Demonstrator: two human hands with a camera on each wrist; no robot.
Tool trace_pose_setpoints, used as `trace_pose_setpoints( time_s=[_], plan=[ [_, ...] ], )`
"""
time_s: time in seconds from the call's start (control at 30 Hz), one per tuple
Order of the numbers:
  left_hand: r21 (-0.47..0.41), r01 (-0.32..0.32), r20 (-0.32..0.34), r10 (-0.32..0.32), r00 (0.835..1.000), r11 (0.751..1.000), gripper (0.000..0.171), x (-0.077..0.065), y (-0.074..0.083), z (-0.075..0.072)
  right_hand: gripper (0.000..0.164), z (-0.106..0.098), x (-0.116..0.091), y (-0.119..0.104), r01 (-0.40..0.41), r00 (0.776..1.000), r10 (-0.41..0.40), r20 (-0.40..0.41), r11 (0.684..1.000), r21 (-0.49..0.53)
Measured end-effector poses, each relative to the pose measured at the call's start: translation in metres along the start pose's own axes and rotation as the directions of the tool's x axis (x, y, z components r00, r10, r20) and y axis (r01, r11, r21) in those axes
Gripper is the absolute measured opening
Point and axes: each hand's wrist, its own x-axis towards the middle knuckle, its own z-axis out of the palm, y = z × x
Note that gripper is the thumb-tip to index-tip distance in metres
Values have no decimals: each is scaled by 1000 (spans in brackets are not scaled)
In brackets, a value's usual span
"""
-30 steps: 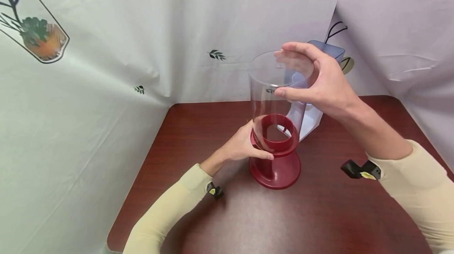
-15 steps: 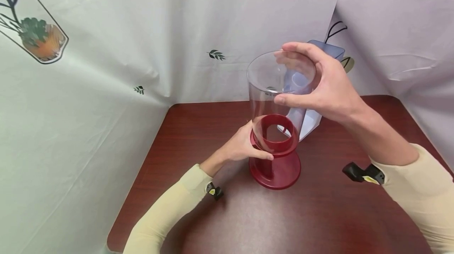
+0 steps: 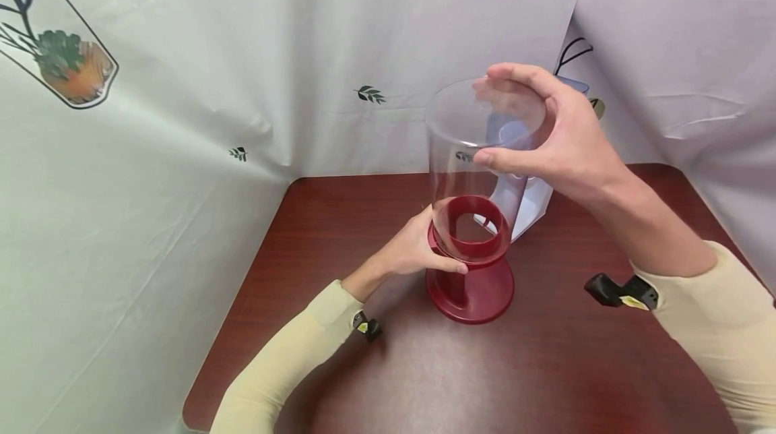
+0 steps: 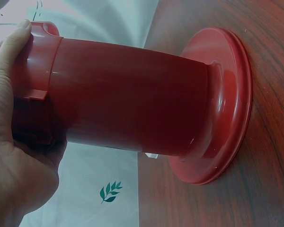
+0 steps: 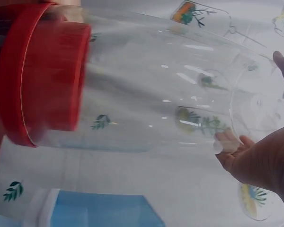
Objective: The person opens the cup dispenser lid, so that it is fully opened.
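A tall red plastic stand (image 3: 488, 292) with a wide round foot stands upright on the table. My left hand (image 3: 412, 245) grips its collar, the thumb along the near side in the left wrist view. Over the stand's red inner ring (image 3: 475, 203) sits a clear plastic cylinder (image 3: 457, 181), its lower edge down at the red collar (image 5: 12, 75). Around the cylinder's upper end curls my right hand (image 3: 566, 134), thumb on the near side and fingers on the far side. Those fingers show through the clear wall.
Behind the cylinder stands a blue see-through container (image 5: 99, 208) on a white base (image 3: 530, 208), partly hidden by the right hand. The dark red wooden table (image 3: 339, 218) meets a pale patterned curtain (image 3: 339, 131) at the back and left.
My right hand has tipped the cylinder's top slightly toward me and then back, now a little higher and further right. The left hand and the red stand stay in place.
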Motion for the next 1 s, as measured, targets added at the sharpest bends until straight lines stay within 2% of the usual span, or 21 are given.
trace_pose_setpoints(
  time_s=[0.13, 0.27, 0.4, 0.57, 0.7, 0.83, 1.0],
  plan=[
    [4, 10, -6, -10, 1000, 1000, 100, -2, 15, -1, 79, 2, -2, -12, 62, 998, -62, -27, 998, 14],
    [-6, -1, -2, 1, 1000, 1000, 97, -4, 29, -3, 83, 5, -4, -18, 113, 993, -112, -22, 994, 16],
    [4, -12, -7, 12, 1000, 1000, 99, -2, 18, -2, 85, 6, -6, -18, 124, 992, -124, -10, 992, 20],
    [19, -8, -4, 8, 1000, 1000, 102, 0, -1, 0, 81, 2, -8, -20, 123, 992, -123, -32, 992, 2],
    [23, 9, 4, -9, 1000, 1000, 100, -1, -3, -1, 82, -2, -10, -23, 126, 991, -126, -46, 992, -10],
    [45, 49, 2, -49, 999, 998, 99, -3, -2, -2, 83, -7, -12, -28, 117, 992, -116, -45, 993, 25],
    [76, 82, -9, -82, 997, 994, 104, -4, 0, -1, 85, -12, -15, -33, 121, 992, -120, -50, 992, 24]
  ],
)
